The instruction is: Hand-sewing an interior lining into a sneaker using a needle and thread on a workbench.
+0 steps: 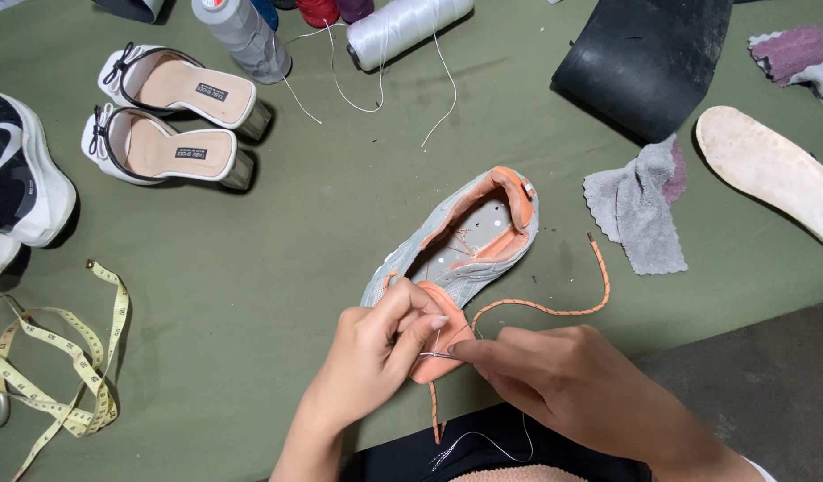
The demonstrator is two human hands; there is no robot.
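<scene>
A grey mesh sneaker upper (465, 234) with orange lining lies on the green table, heel away from me. My left hand (376, 353) pinches its orange tongue (440, 344) at the near end. My right hand (554, 375) pinches a thin needle (438, 355) against the tongue, with pale thread (483, 442) trailing down toward my lap. An orange speckled lace (563, 310) curls out from the shoe to the right.
A pair of white heeled mules (166, 116) and a black-and-white sneaker (19, 178) lie at the left, with a yellow tape measure (63, 357) below. Thread spools (402, 27) stand at the top. Black rubber sheet (648, 58), grey cloth (639, 210) and a white insole (773, 170) lie right.
</scene>
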